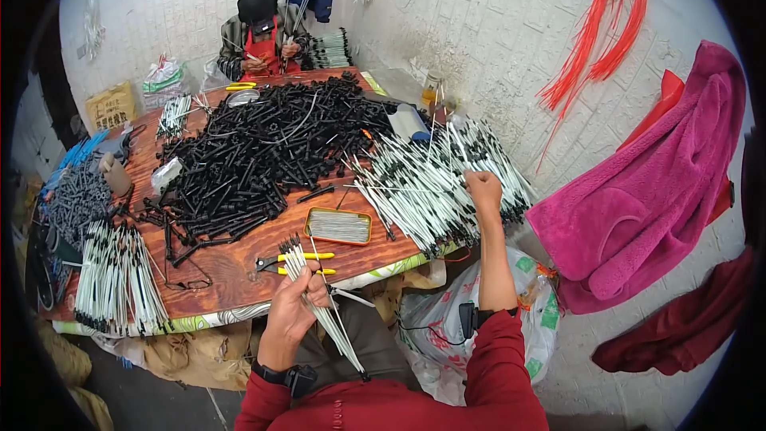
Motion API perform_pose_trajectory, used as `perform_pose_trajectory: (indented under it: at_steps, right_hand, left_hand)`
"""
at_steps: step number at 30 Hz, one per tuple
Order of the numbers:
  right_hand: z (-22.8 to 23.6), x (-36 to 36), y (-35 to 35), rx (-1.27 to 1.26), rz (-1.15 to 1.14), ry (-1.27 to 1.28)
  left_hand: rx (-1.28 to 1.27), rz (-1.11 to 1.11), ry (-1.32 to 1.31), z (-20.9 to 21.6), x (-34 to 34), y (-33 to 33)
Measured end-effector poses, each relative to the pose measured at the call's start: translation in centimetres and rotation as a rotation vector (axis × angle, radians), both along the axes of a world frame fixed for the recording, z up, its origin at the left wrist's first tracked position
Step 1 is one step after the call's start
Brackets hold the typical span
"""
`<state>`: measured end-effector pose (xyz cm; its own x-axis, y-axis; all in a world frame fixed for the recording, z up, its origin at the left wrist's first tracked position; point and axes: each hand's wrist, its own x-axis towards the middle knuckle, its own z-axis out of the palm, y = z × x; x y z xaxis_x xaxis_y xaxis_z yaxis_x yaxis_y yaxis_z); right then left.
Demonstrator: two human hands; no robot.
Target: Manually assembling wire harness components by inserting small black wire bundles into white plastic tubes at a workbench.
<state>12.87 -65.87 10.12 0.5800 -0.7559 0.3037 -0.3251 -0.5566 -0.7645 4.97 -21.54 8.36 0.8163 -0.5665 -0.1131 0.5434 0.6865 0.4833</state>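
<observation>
My left hand (297, 307) is closed around a bundle of thin white rods with black ends (338, 337), held slanting over my lap. My right hand (483, 189) is closed in a fist above the right side of the large pile of similar white rods (415, 195). Whatever its fingertips pinch is too small to make out. Just beyond my left hand lie pliers with yellow handles (307, 256). Behind these sits a shallow yellow-rimmed tray (370, 227) filled with fine silvery pins.
A big heap of black plastic parts (255, 144) covers the table's middle. White rods (120, 279) and grey parts (76, 199) lie left. Across the table, a person in a red apron (267, 52) holds rods. A plastic sack (447, 319) stands below; a pink garment (638, 191) hangs right.
</observation>
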Motion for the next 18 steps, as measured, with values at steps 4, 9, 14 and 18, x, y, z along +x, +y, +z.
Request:
perform_pose_trajectory:
  at_steps: [4,9,14,18]
  right_hand:
    - [0.1,-0.5,1.2,0.593,0.335,-0.340]
    - [-0.7,-1.2,2.0,0.526,0.518,-0.245]
    - [0.2,-1.2,4.3,-0.187,0.382,0.069]
    - [0.8,0.1,4.3,-0.419,0.359,0.166]
  left_hand:
    - [0.025,0.040,0.022,-0.2,0.2,0.2]
    - [-0.014,-0.007,0.017,0.3,0.1,-0.6]
    - [0.024,0.006,0.010,0.6,-0.3,-0.8]
    - [0.030,0.011,0.005,0.4,-0.6,-0.7]
